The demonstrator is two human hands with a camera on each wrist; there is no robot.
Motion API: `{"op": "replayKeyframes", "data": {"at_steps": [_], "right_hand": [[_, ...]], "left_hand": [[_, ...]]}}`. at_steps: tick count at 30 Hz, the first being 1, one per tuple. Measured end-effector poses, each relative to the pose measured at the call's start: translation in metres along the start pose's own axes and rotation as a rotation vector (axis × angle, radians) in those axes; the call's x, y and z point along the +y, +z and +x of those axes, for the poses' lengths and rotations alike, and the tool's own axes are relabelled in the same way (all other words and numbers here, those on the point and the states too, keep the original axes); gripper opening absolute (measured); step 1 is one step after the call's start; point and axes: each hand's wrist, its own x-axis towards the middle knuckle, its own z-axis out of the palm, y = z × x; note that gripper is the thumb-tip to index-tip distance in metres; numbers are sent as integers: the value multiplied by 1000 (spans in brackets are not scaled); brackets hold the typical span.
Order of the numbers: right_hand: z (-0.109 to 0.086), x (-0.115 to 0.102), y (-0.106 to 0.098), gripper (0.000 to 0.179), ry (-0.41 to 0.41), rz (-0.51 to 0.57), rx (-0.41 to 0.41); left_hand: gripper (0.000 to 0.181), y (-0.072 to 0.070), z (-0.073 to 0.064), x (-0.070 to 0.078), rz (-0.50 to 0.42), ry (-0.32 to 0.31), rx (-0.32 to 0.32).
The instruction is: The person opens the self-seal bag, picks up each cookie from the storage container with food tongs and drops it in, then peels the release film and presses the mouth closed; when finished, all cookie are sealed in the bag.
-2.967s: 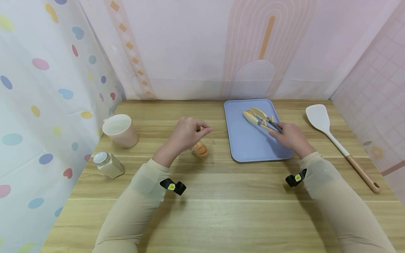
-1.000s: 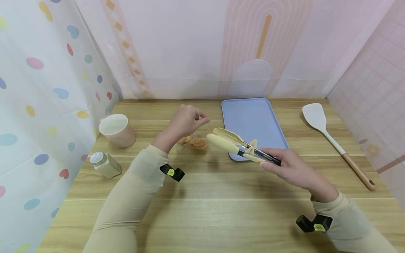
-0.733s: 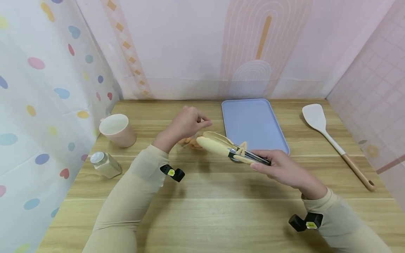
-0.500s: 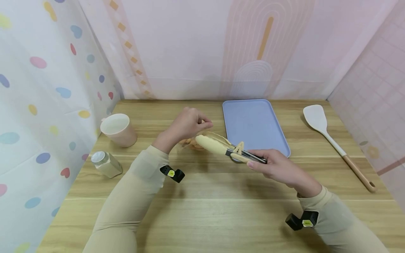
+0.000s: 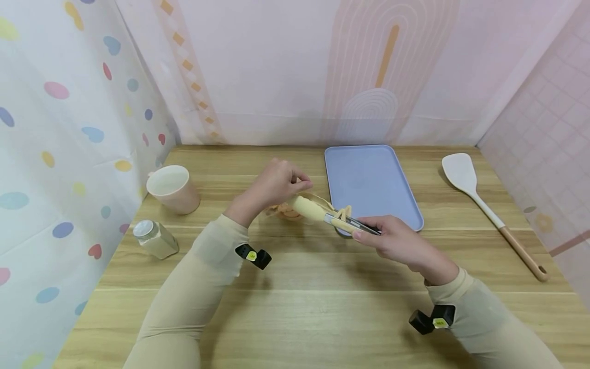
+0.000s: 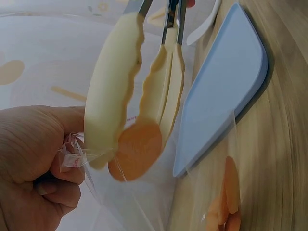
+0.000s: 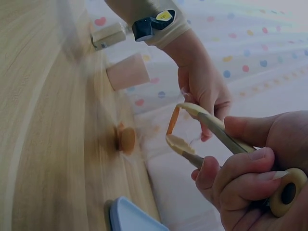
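Observation:
My left hand (image 5: 276, 182) pinches the edge of a clear plastic bag (image 6: 74, 159), holding it up over the table. Thin, round orange-brown slices (image 6: 231, 185) lie in the lower part of the bag. The right hand (image 5: 392, 238) grips a pair of tongs (image 5: 309, 209) by its metal arms. Their cream scalloped tips point left at the bag's mouth, right beside my left fingers. One round slice (image 6: 137, 149) sits between the tips, seen edge-on in the right wrist view. The left hand hides part of the bag in the head view.
A pale blue tray (image 5: 369, 179) lies behind the tongs. To its right is a white spatula (image 5: 461, 171) with a wooden handle. A pink mug (image 5: 172, 189) and a small lidded glass jar (image 5: 159, 242) stand at the left.
My right hand has lifted the tongs off the tray and brought them left to the bag. The left hand keeps its pinch and stays nearly in place.

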Motion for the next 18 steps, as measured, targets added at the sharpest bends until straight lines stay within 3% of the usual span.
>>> {"op": "replayKeyframes", "data": {"at_steps": [18], "right_hand": [[10,-23,-8,39,45,-102,-29]], "left_hand": [[16,5,1,5,20,7,40]]}}
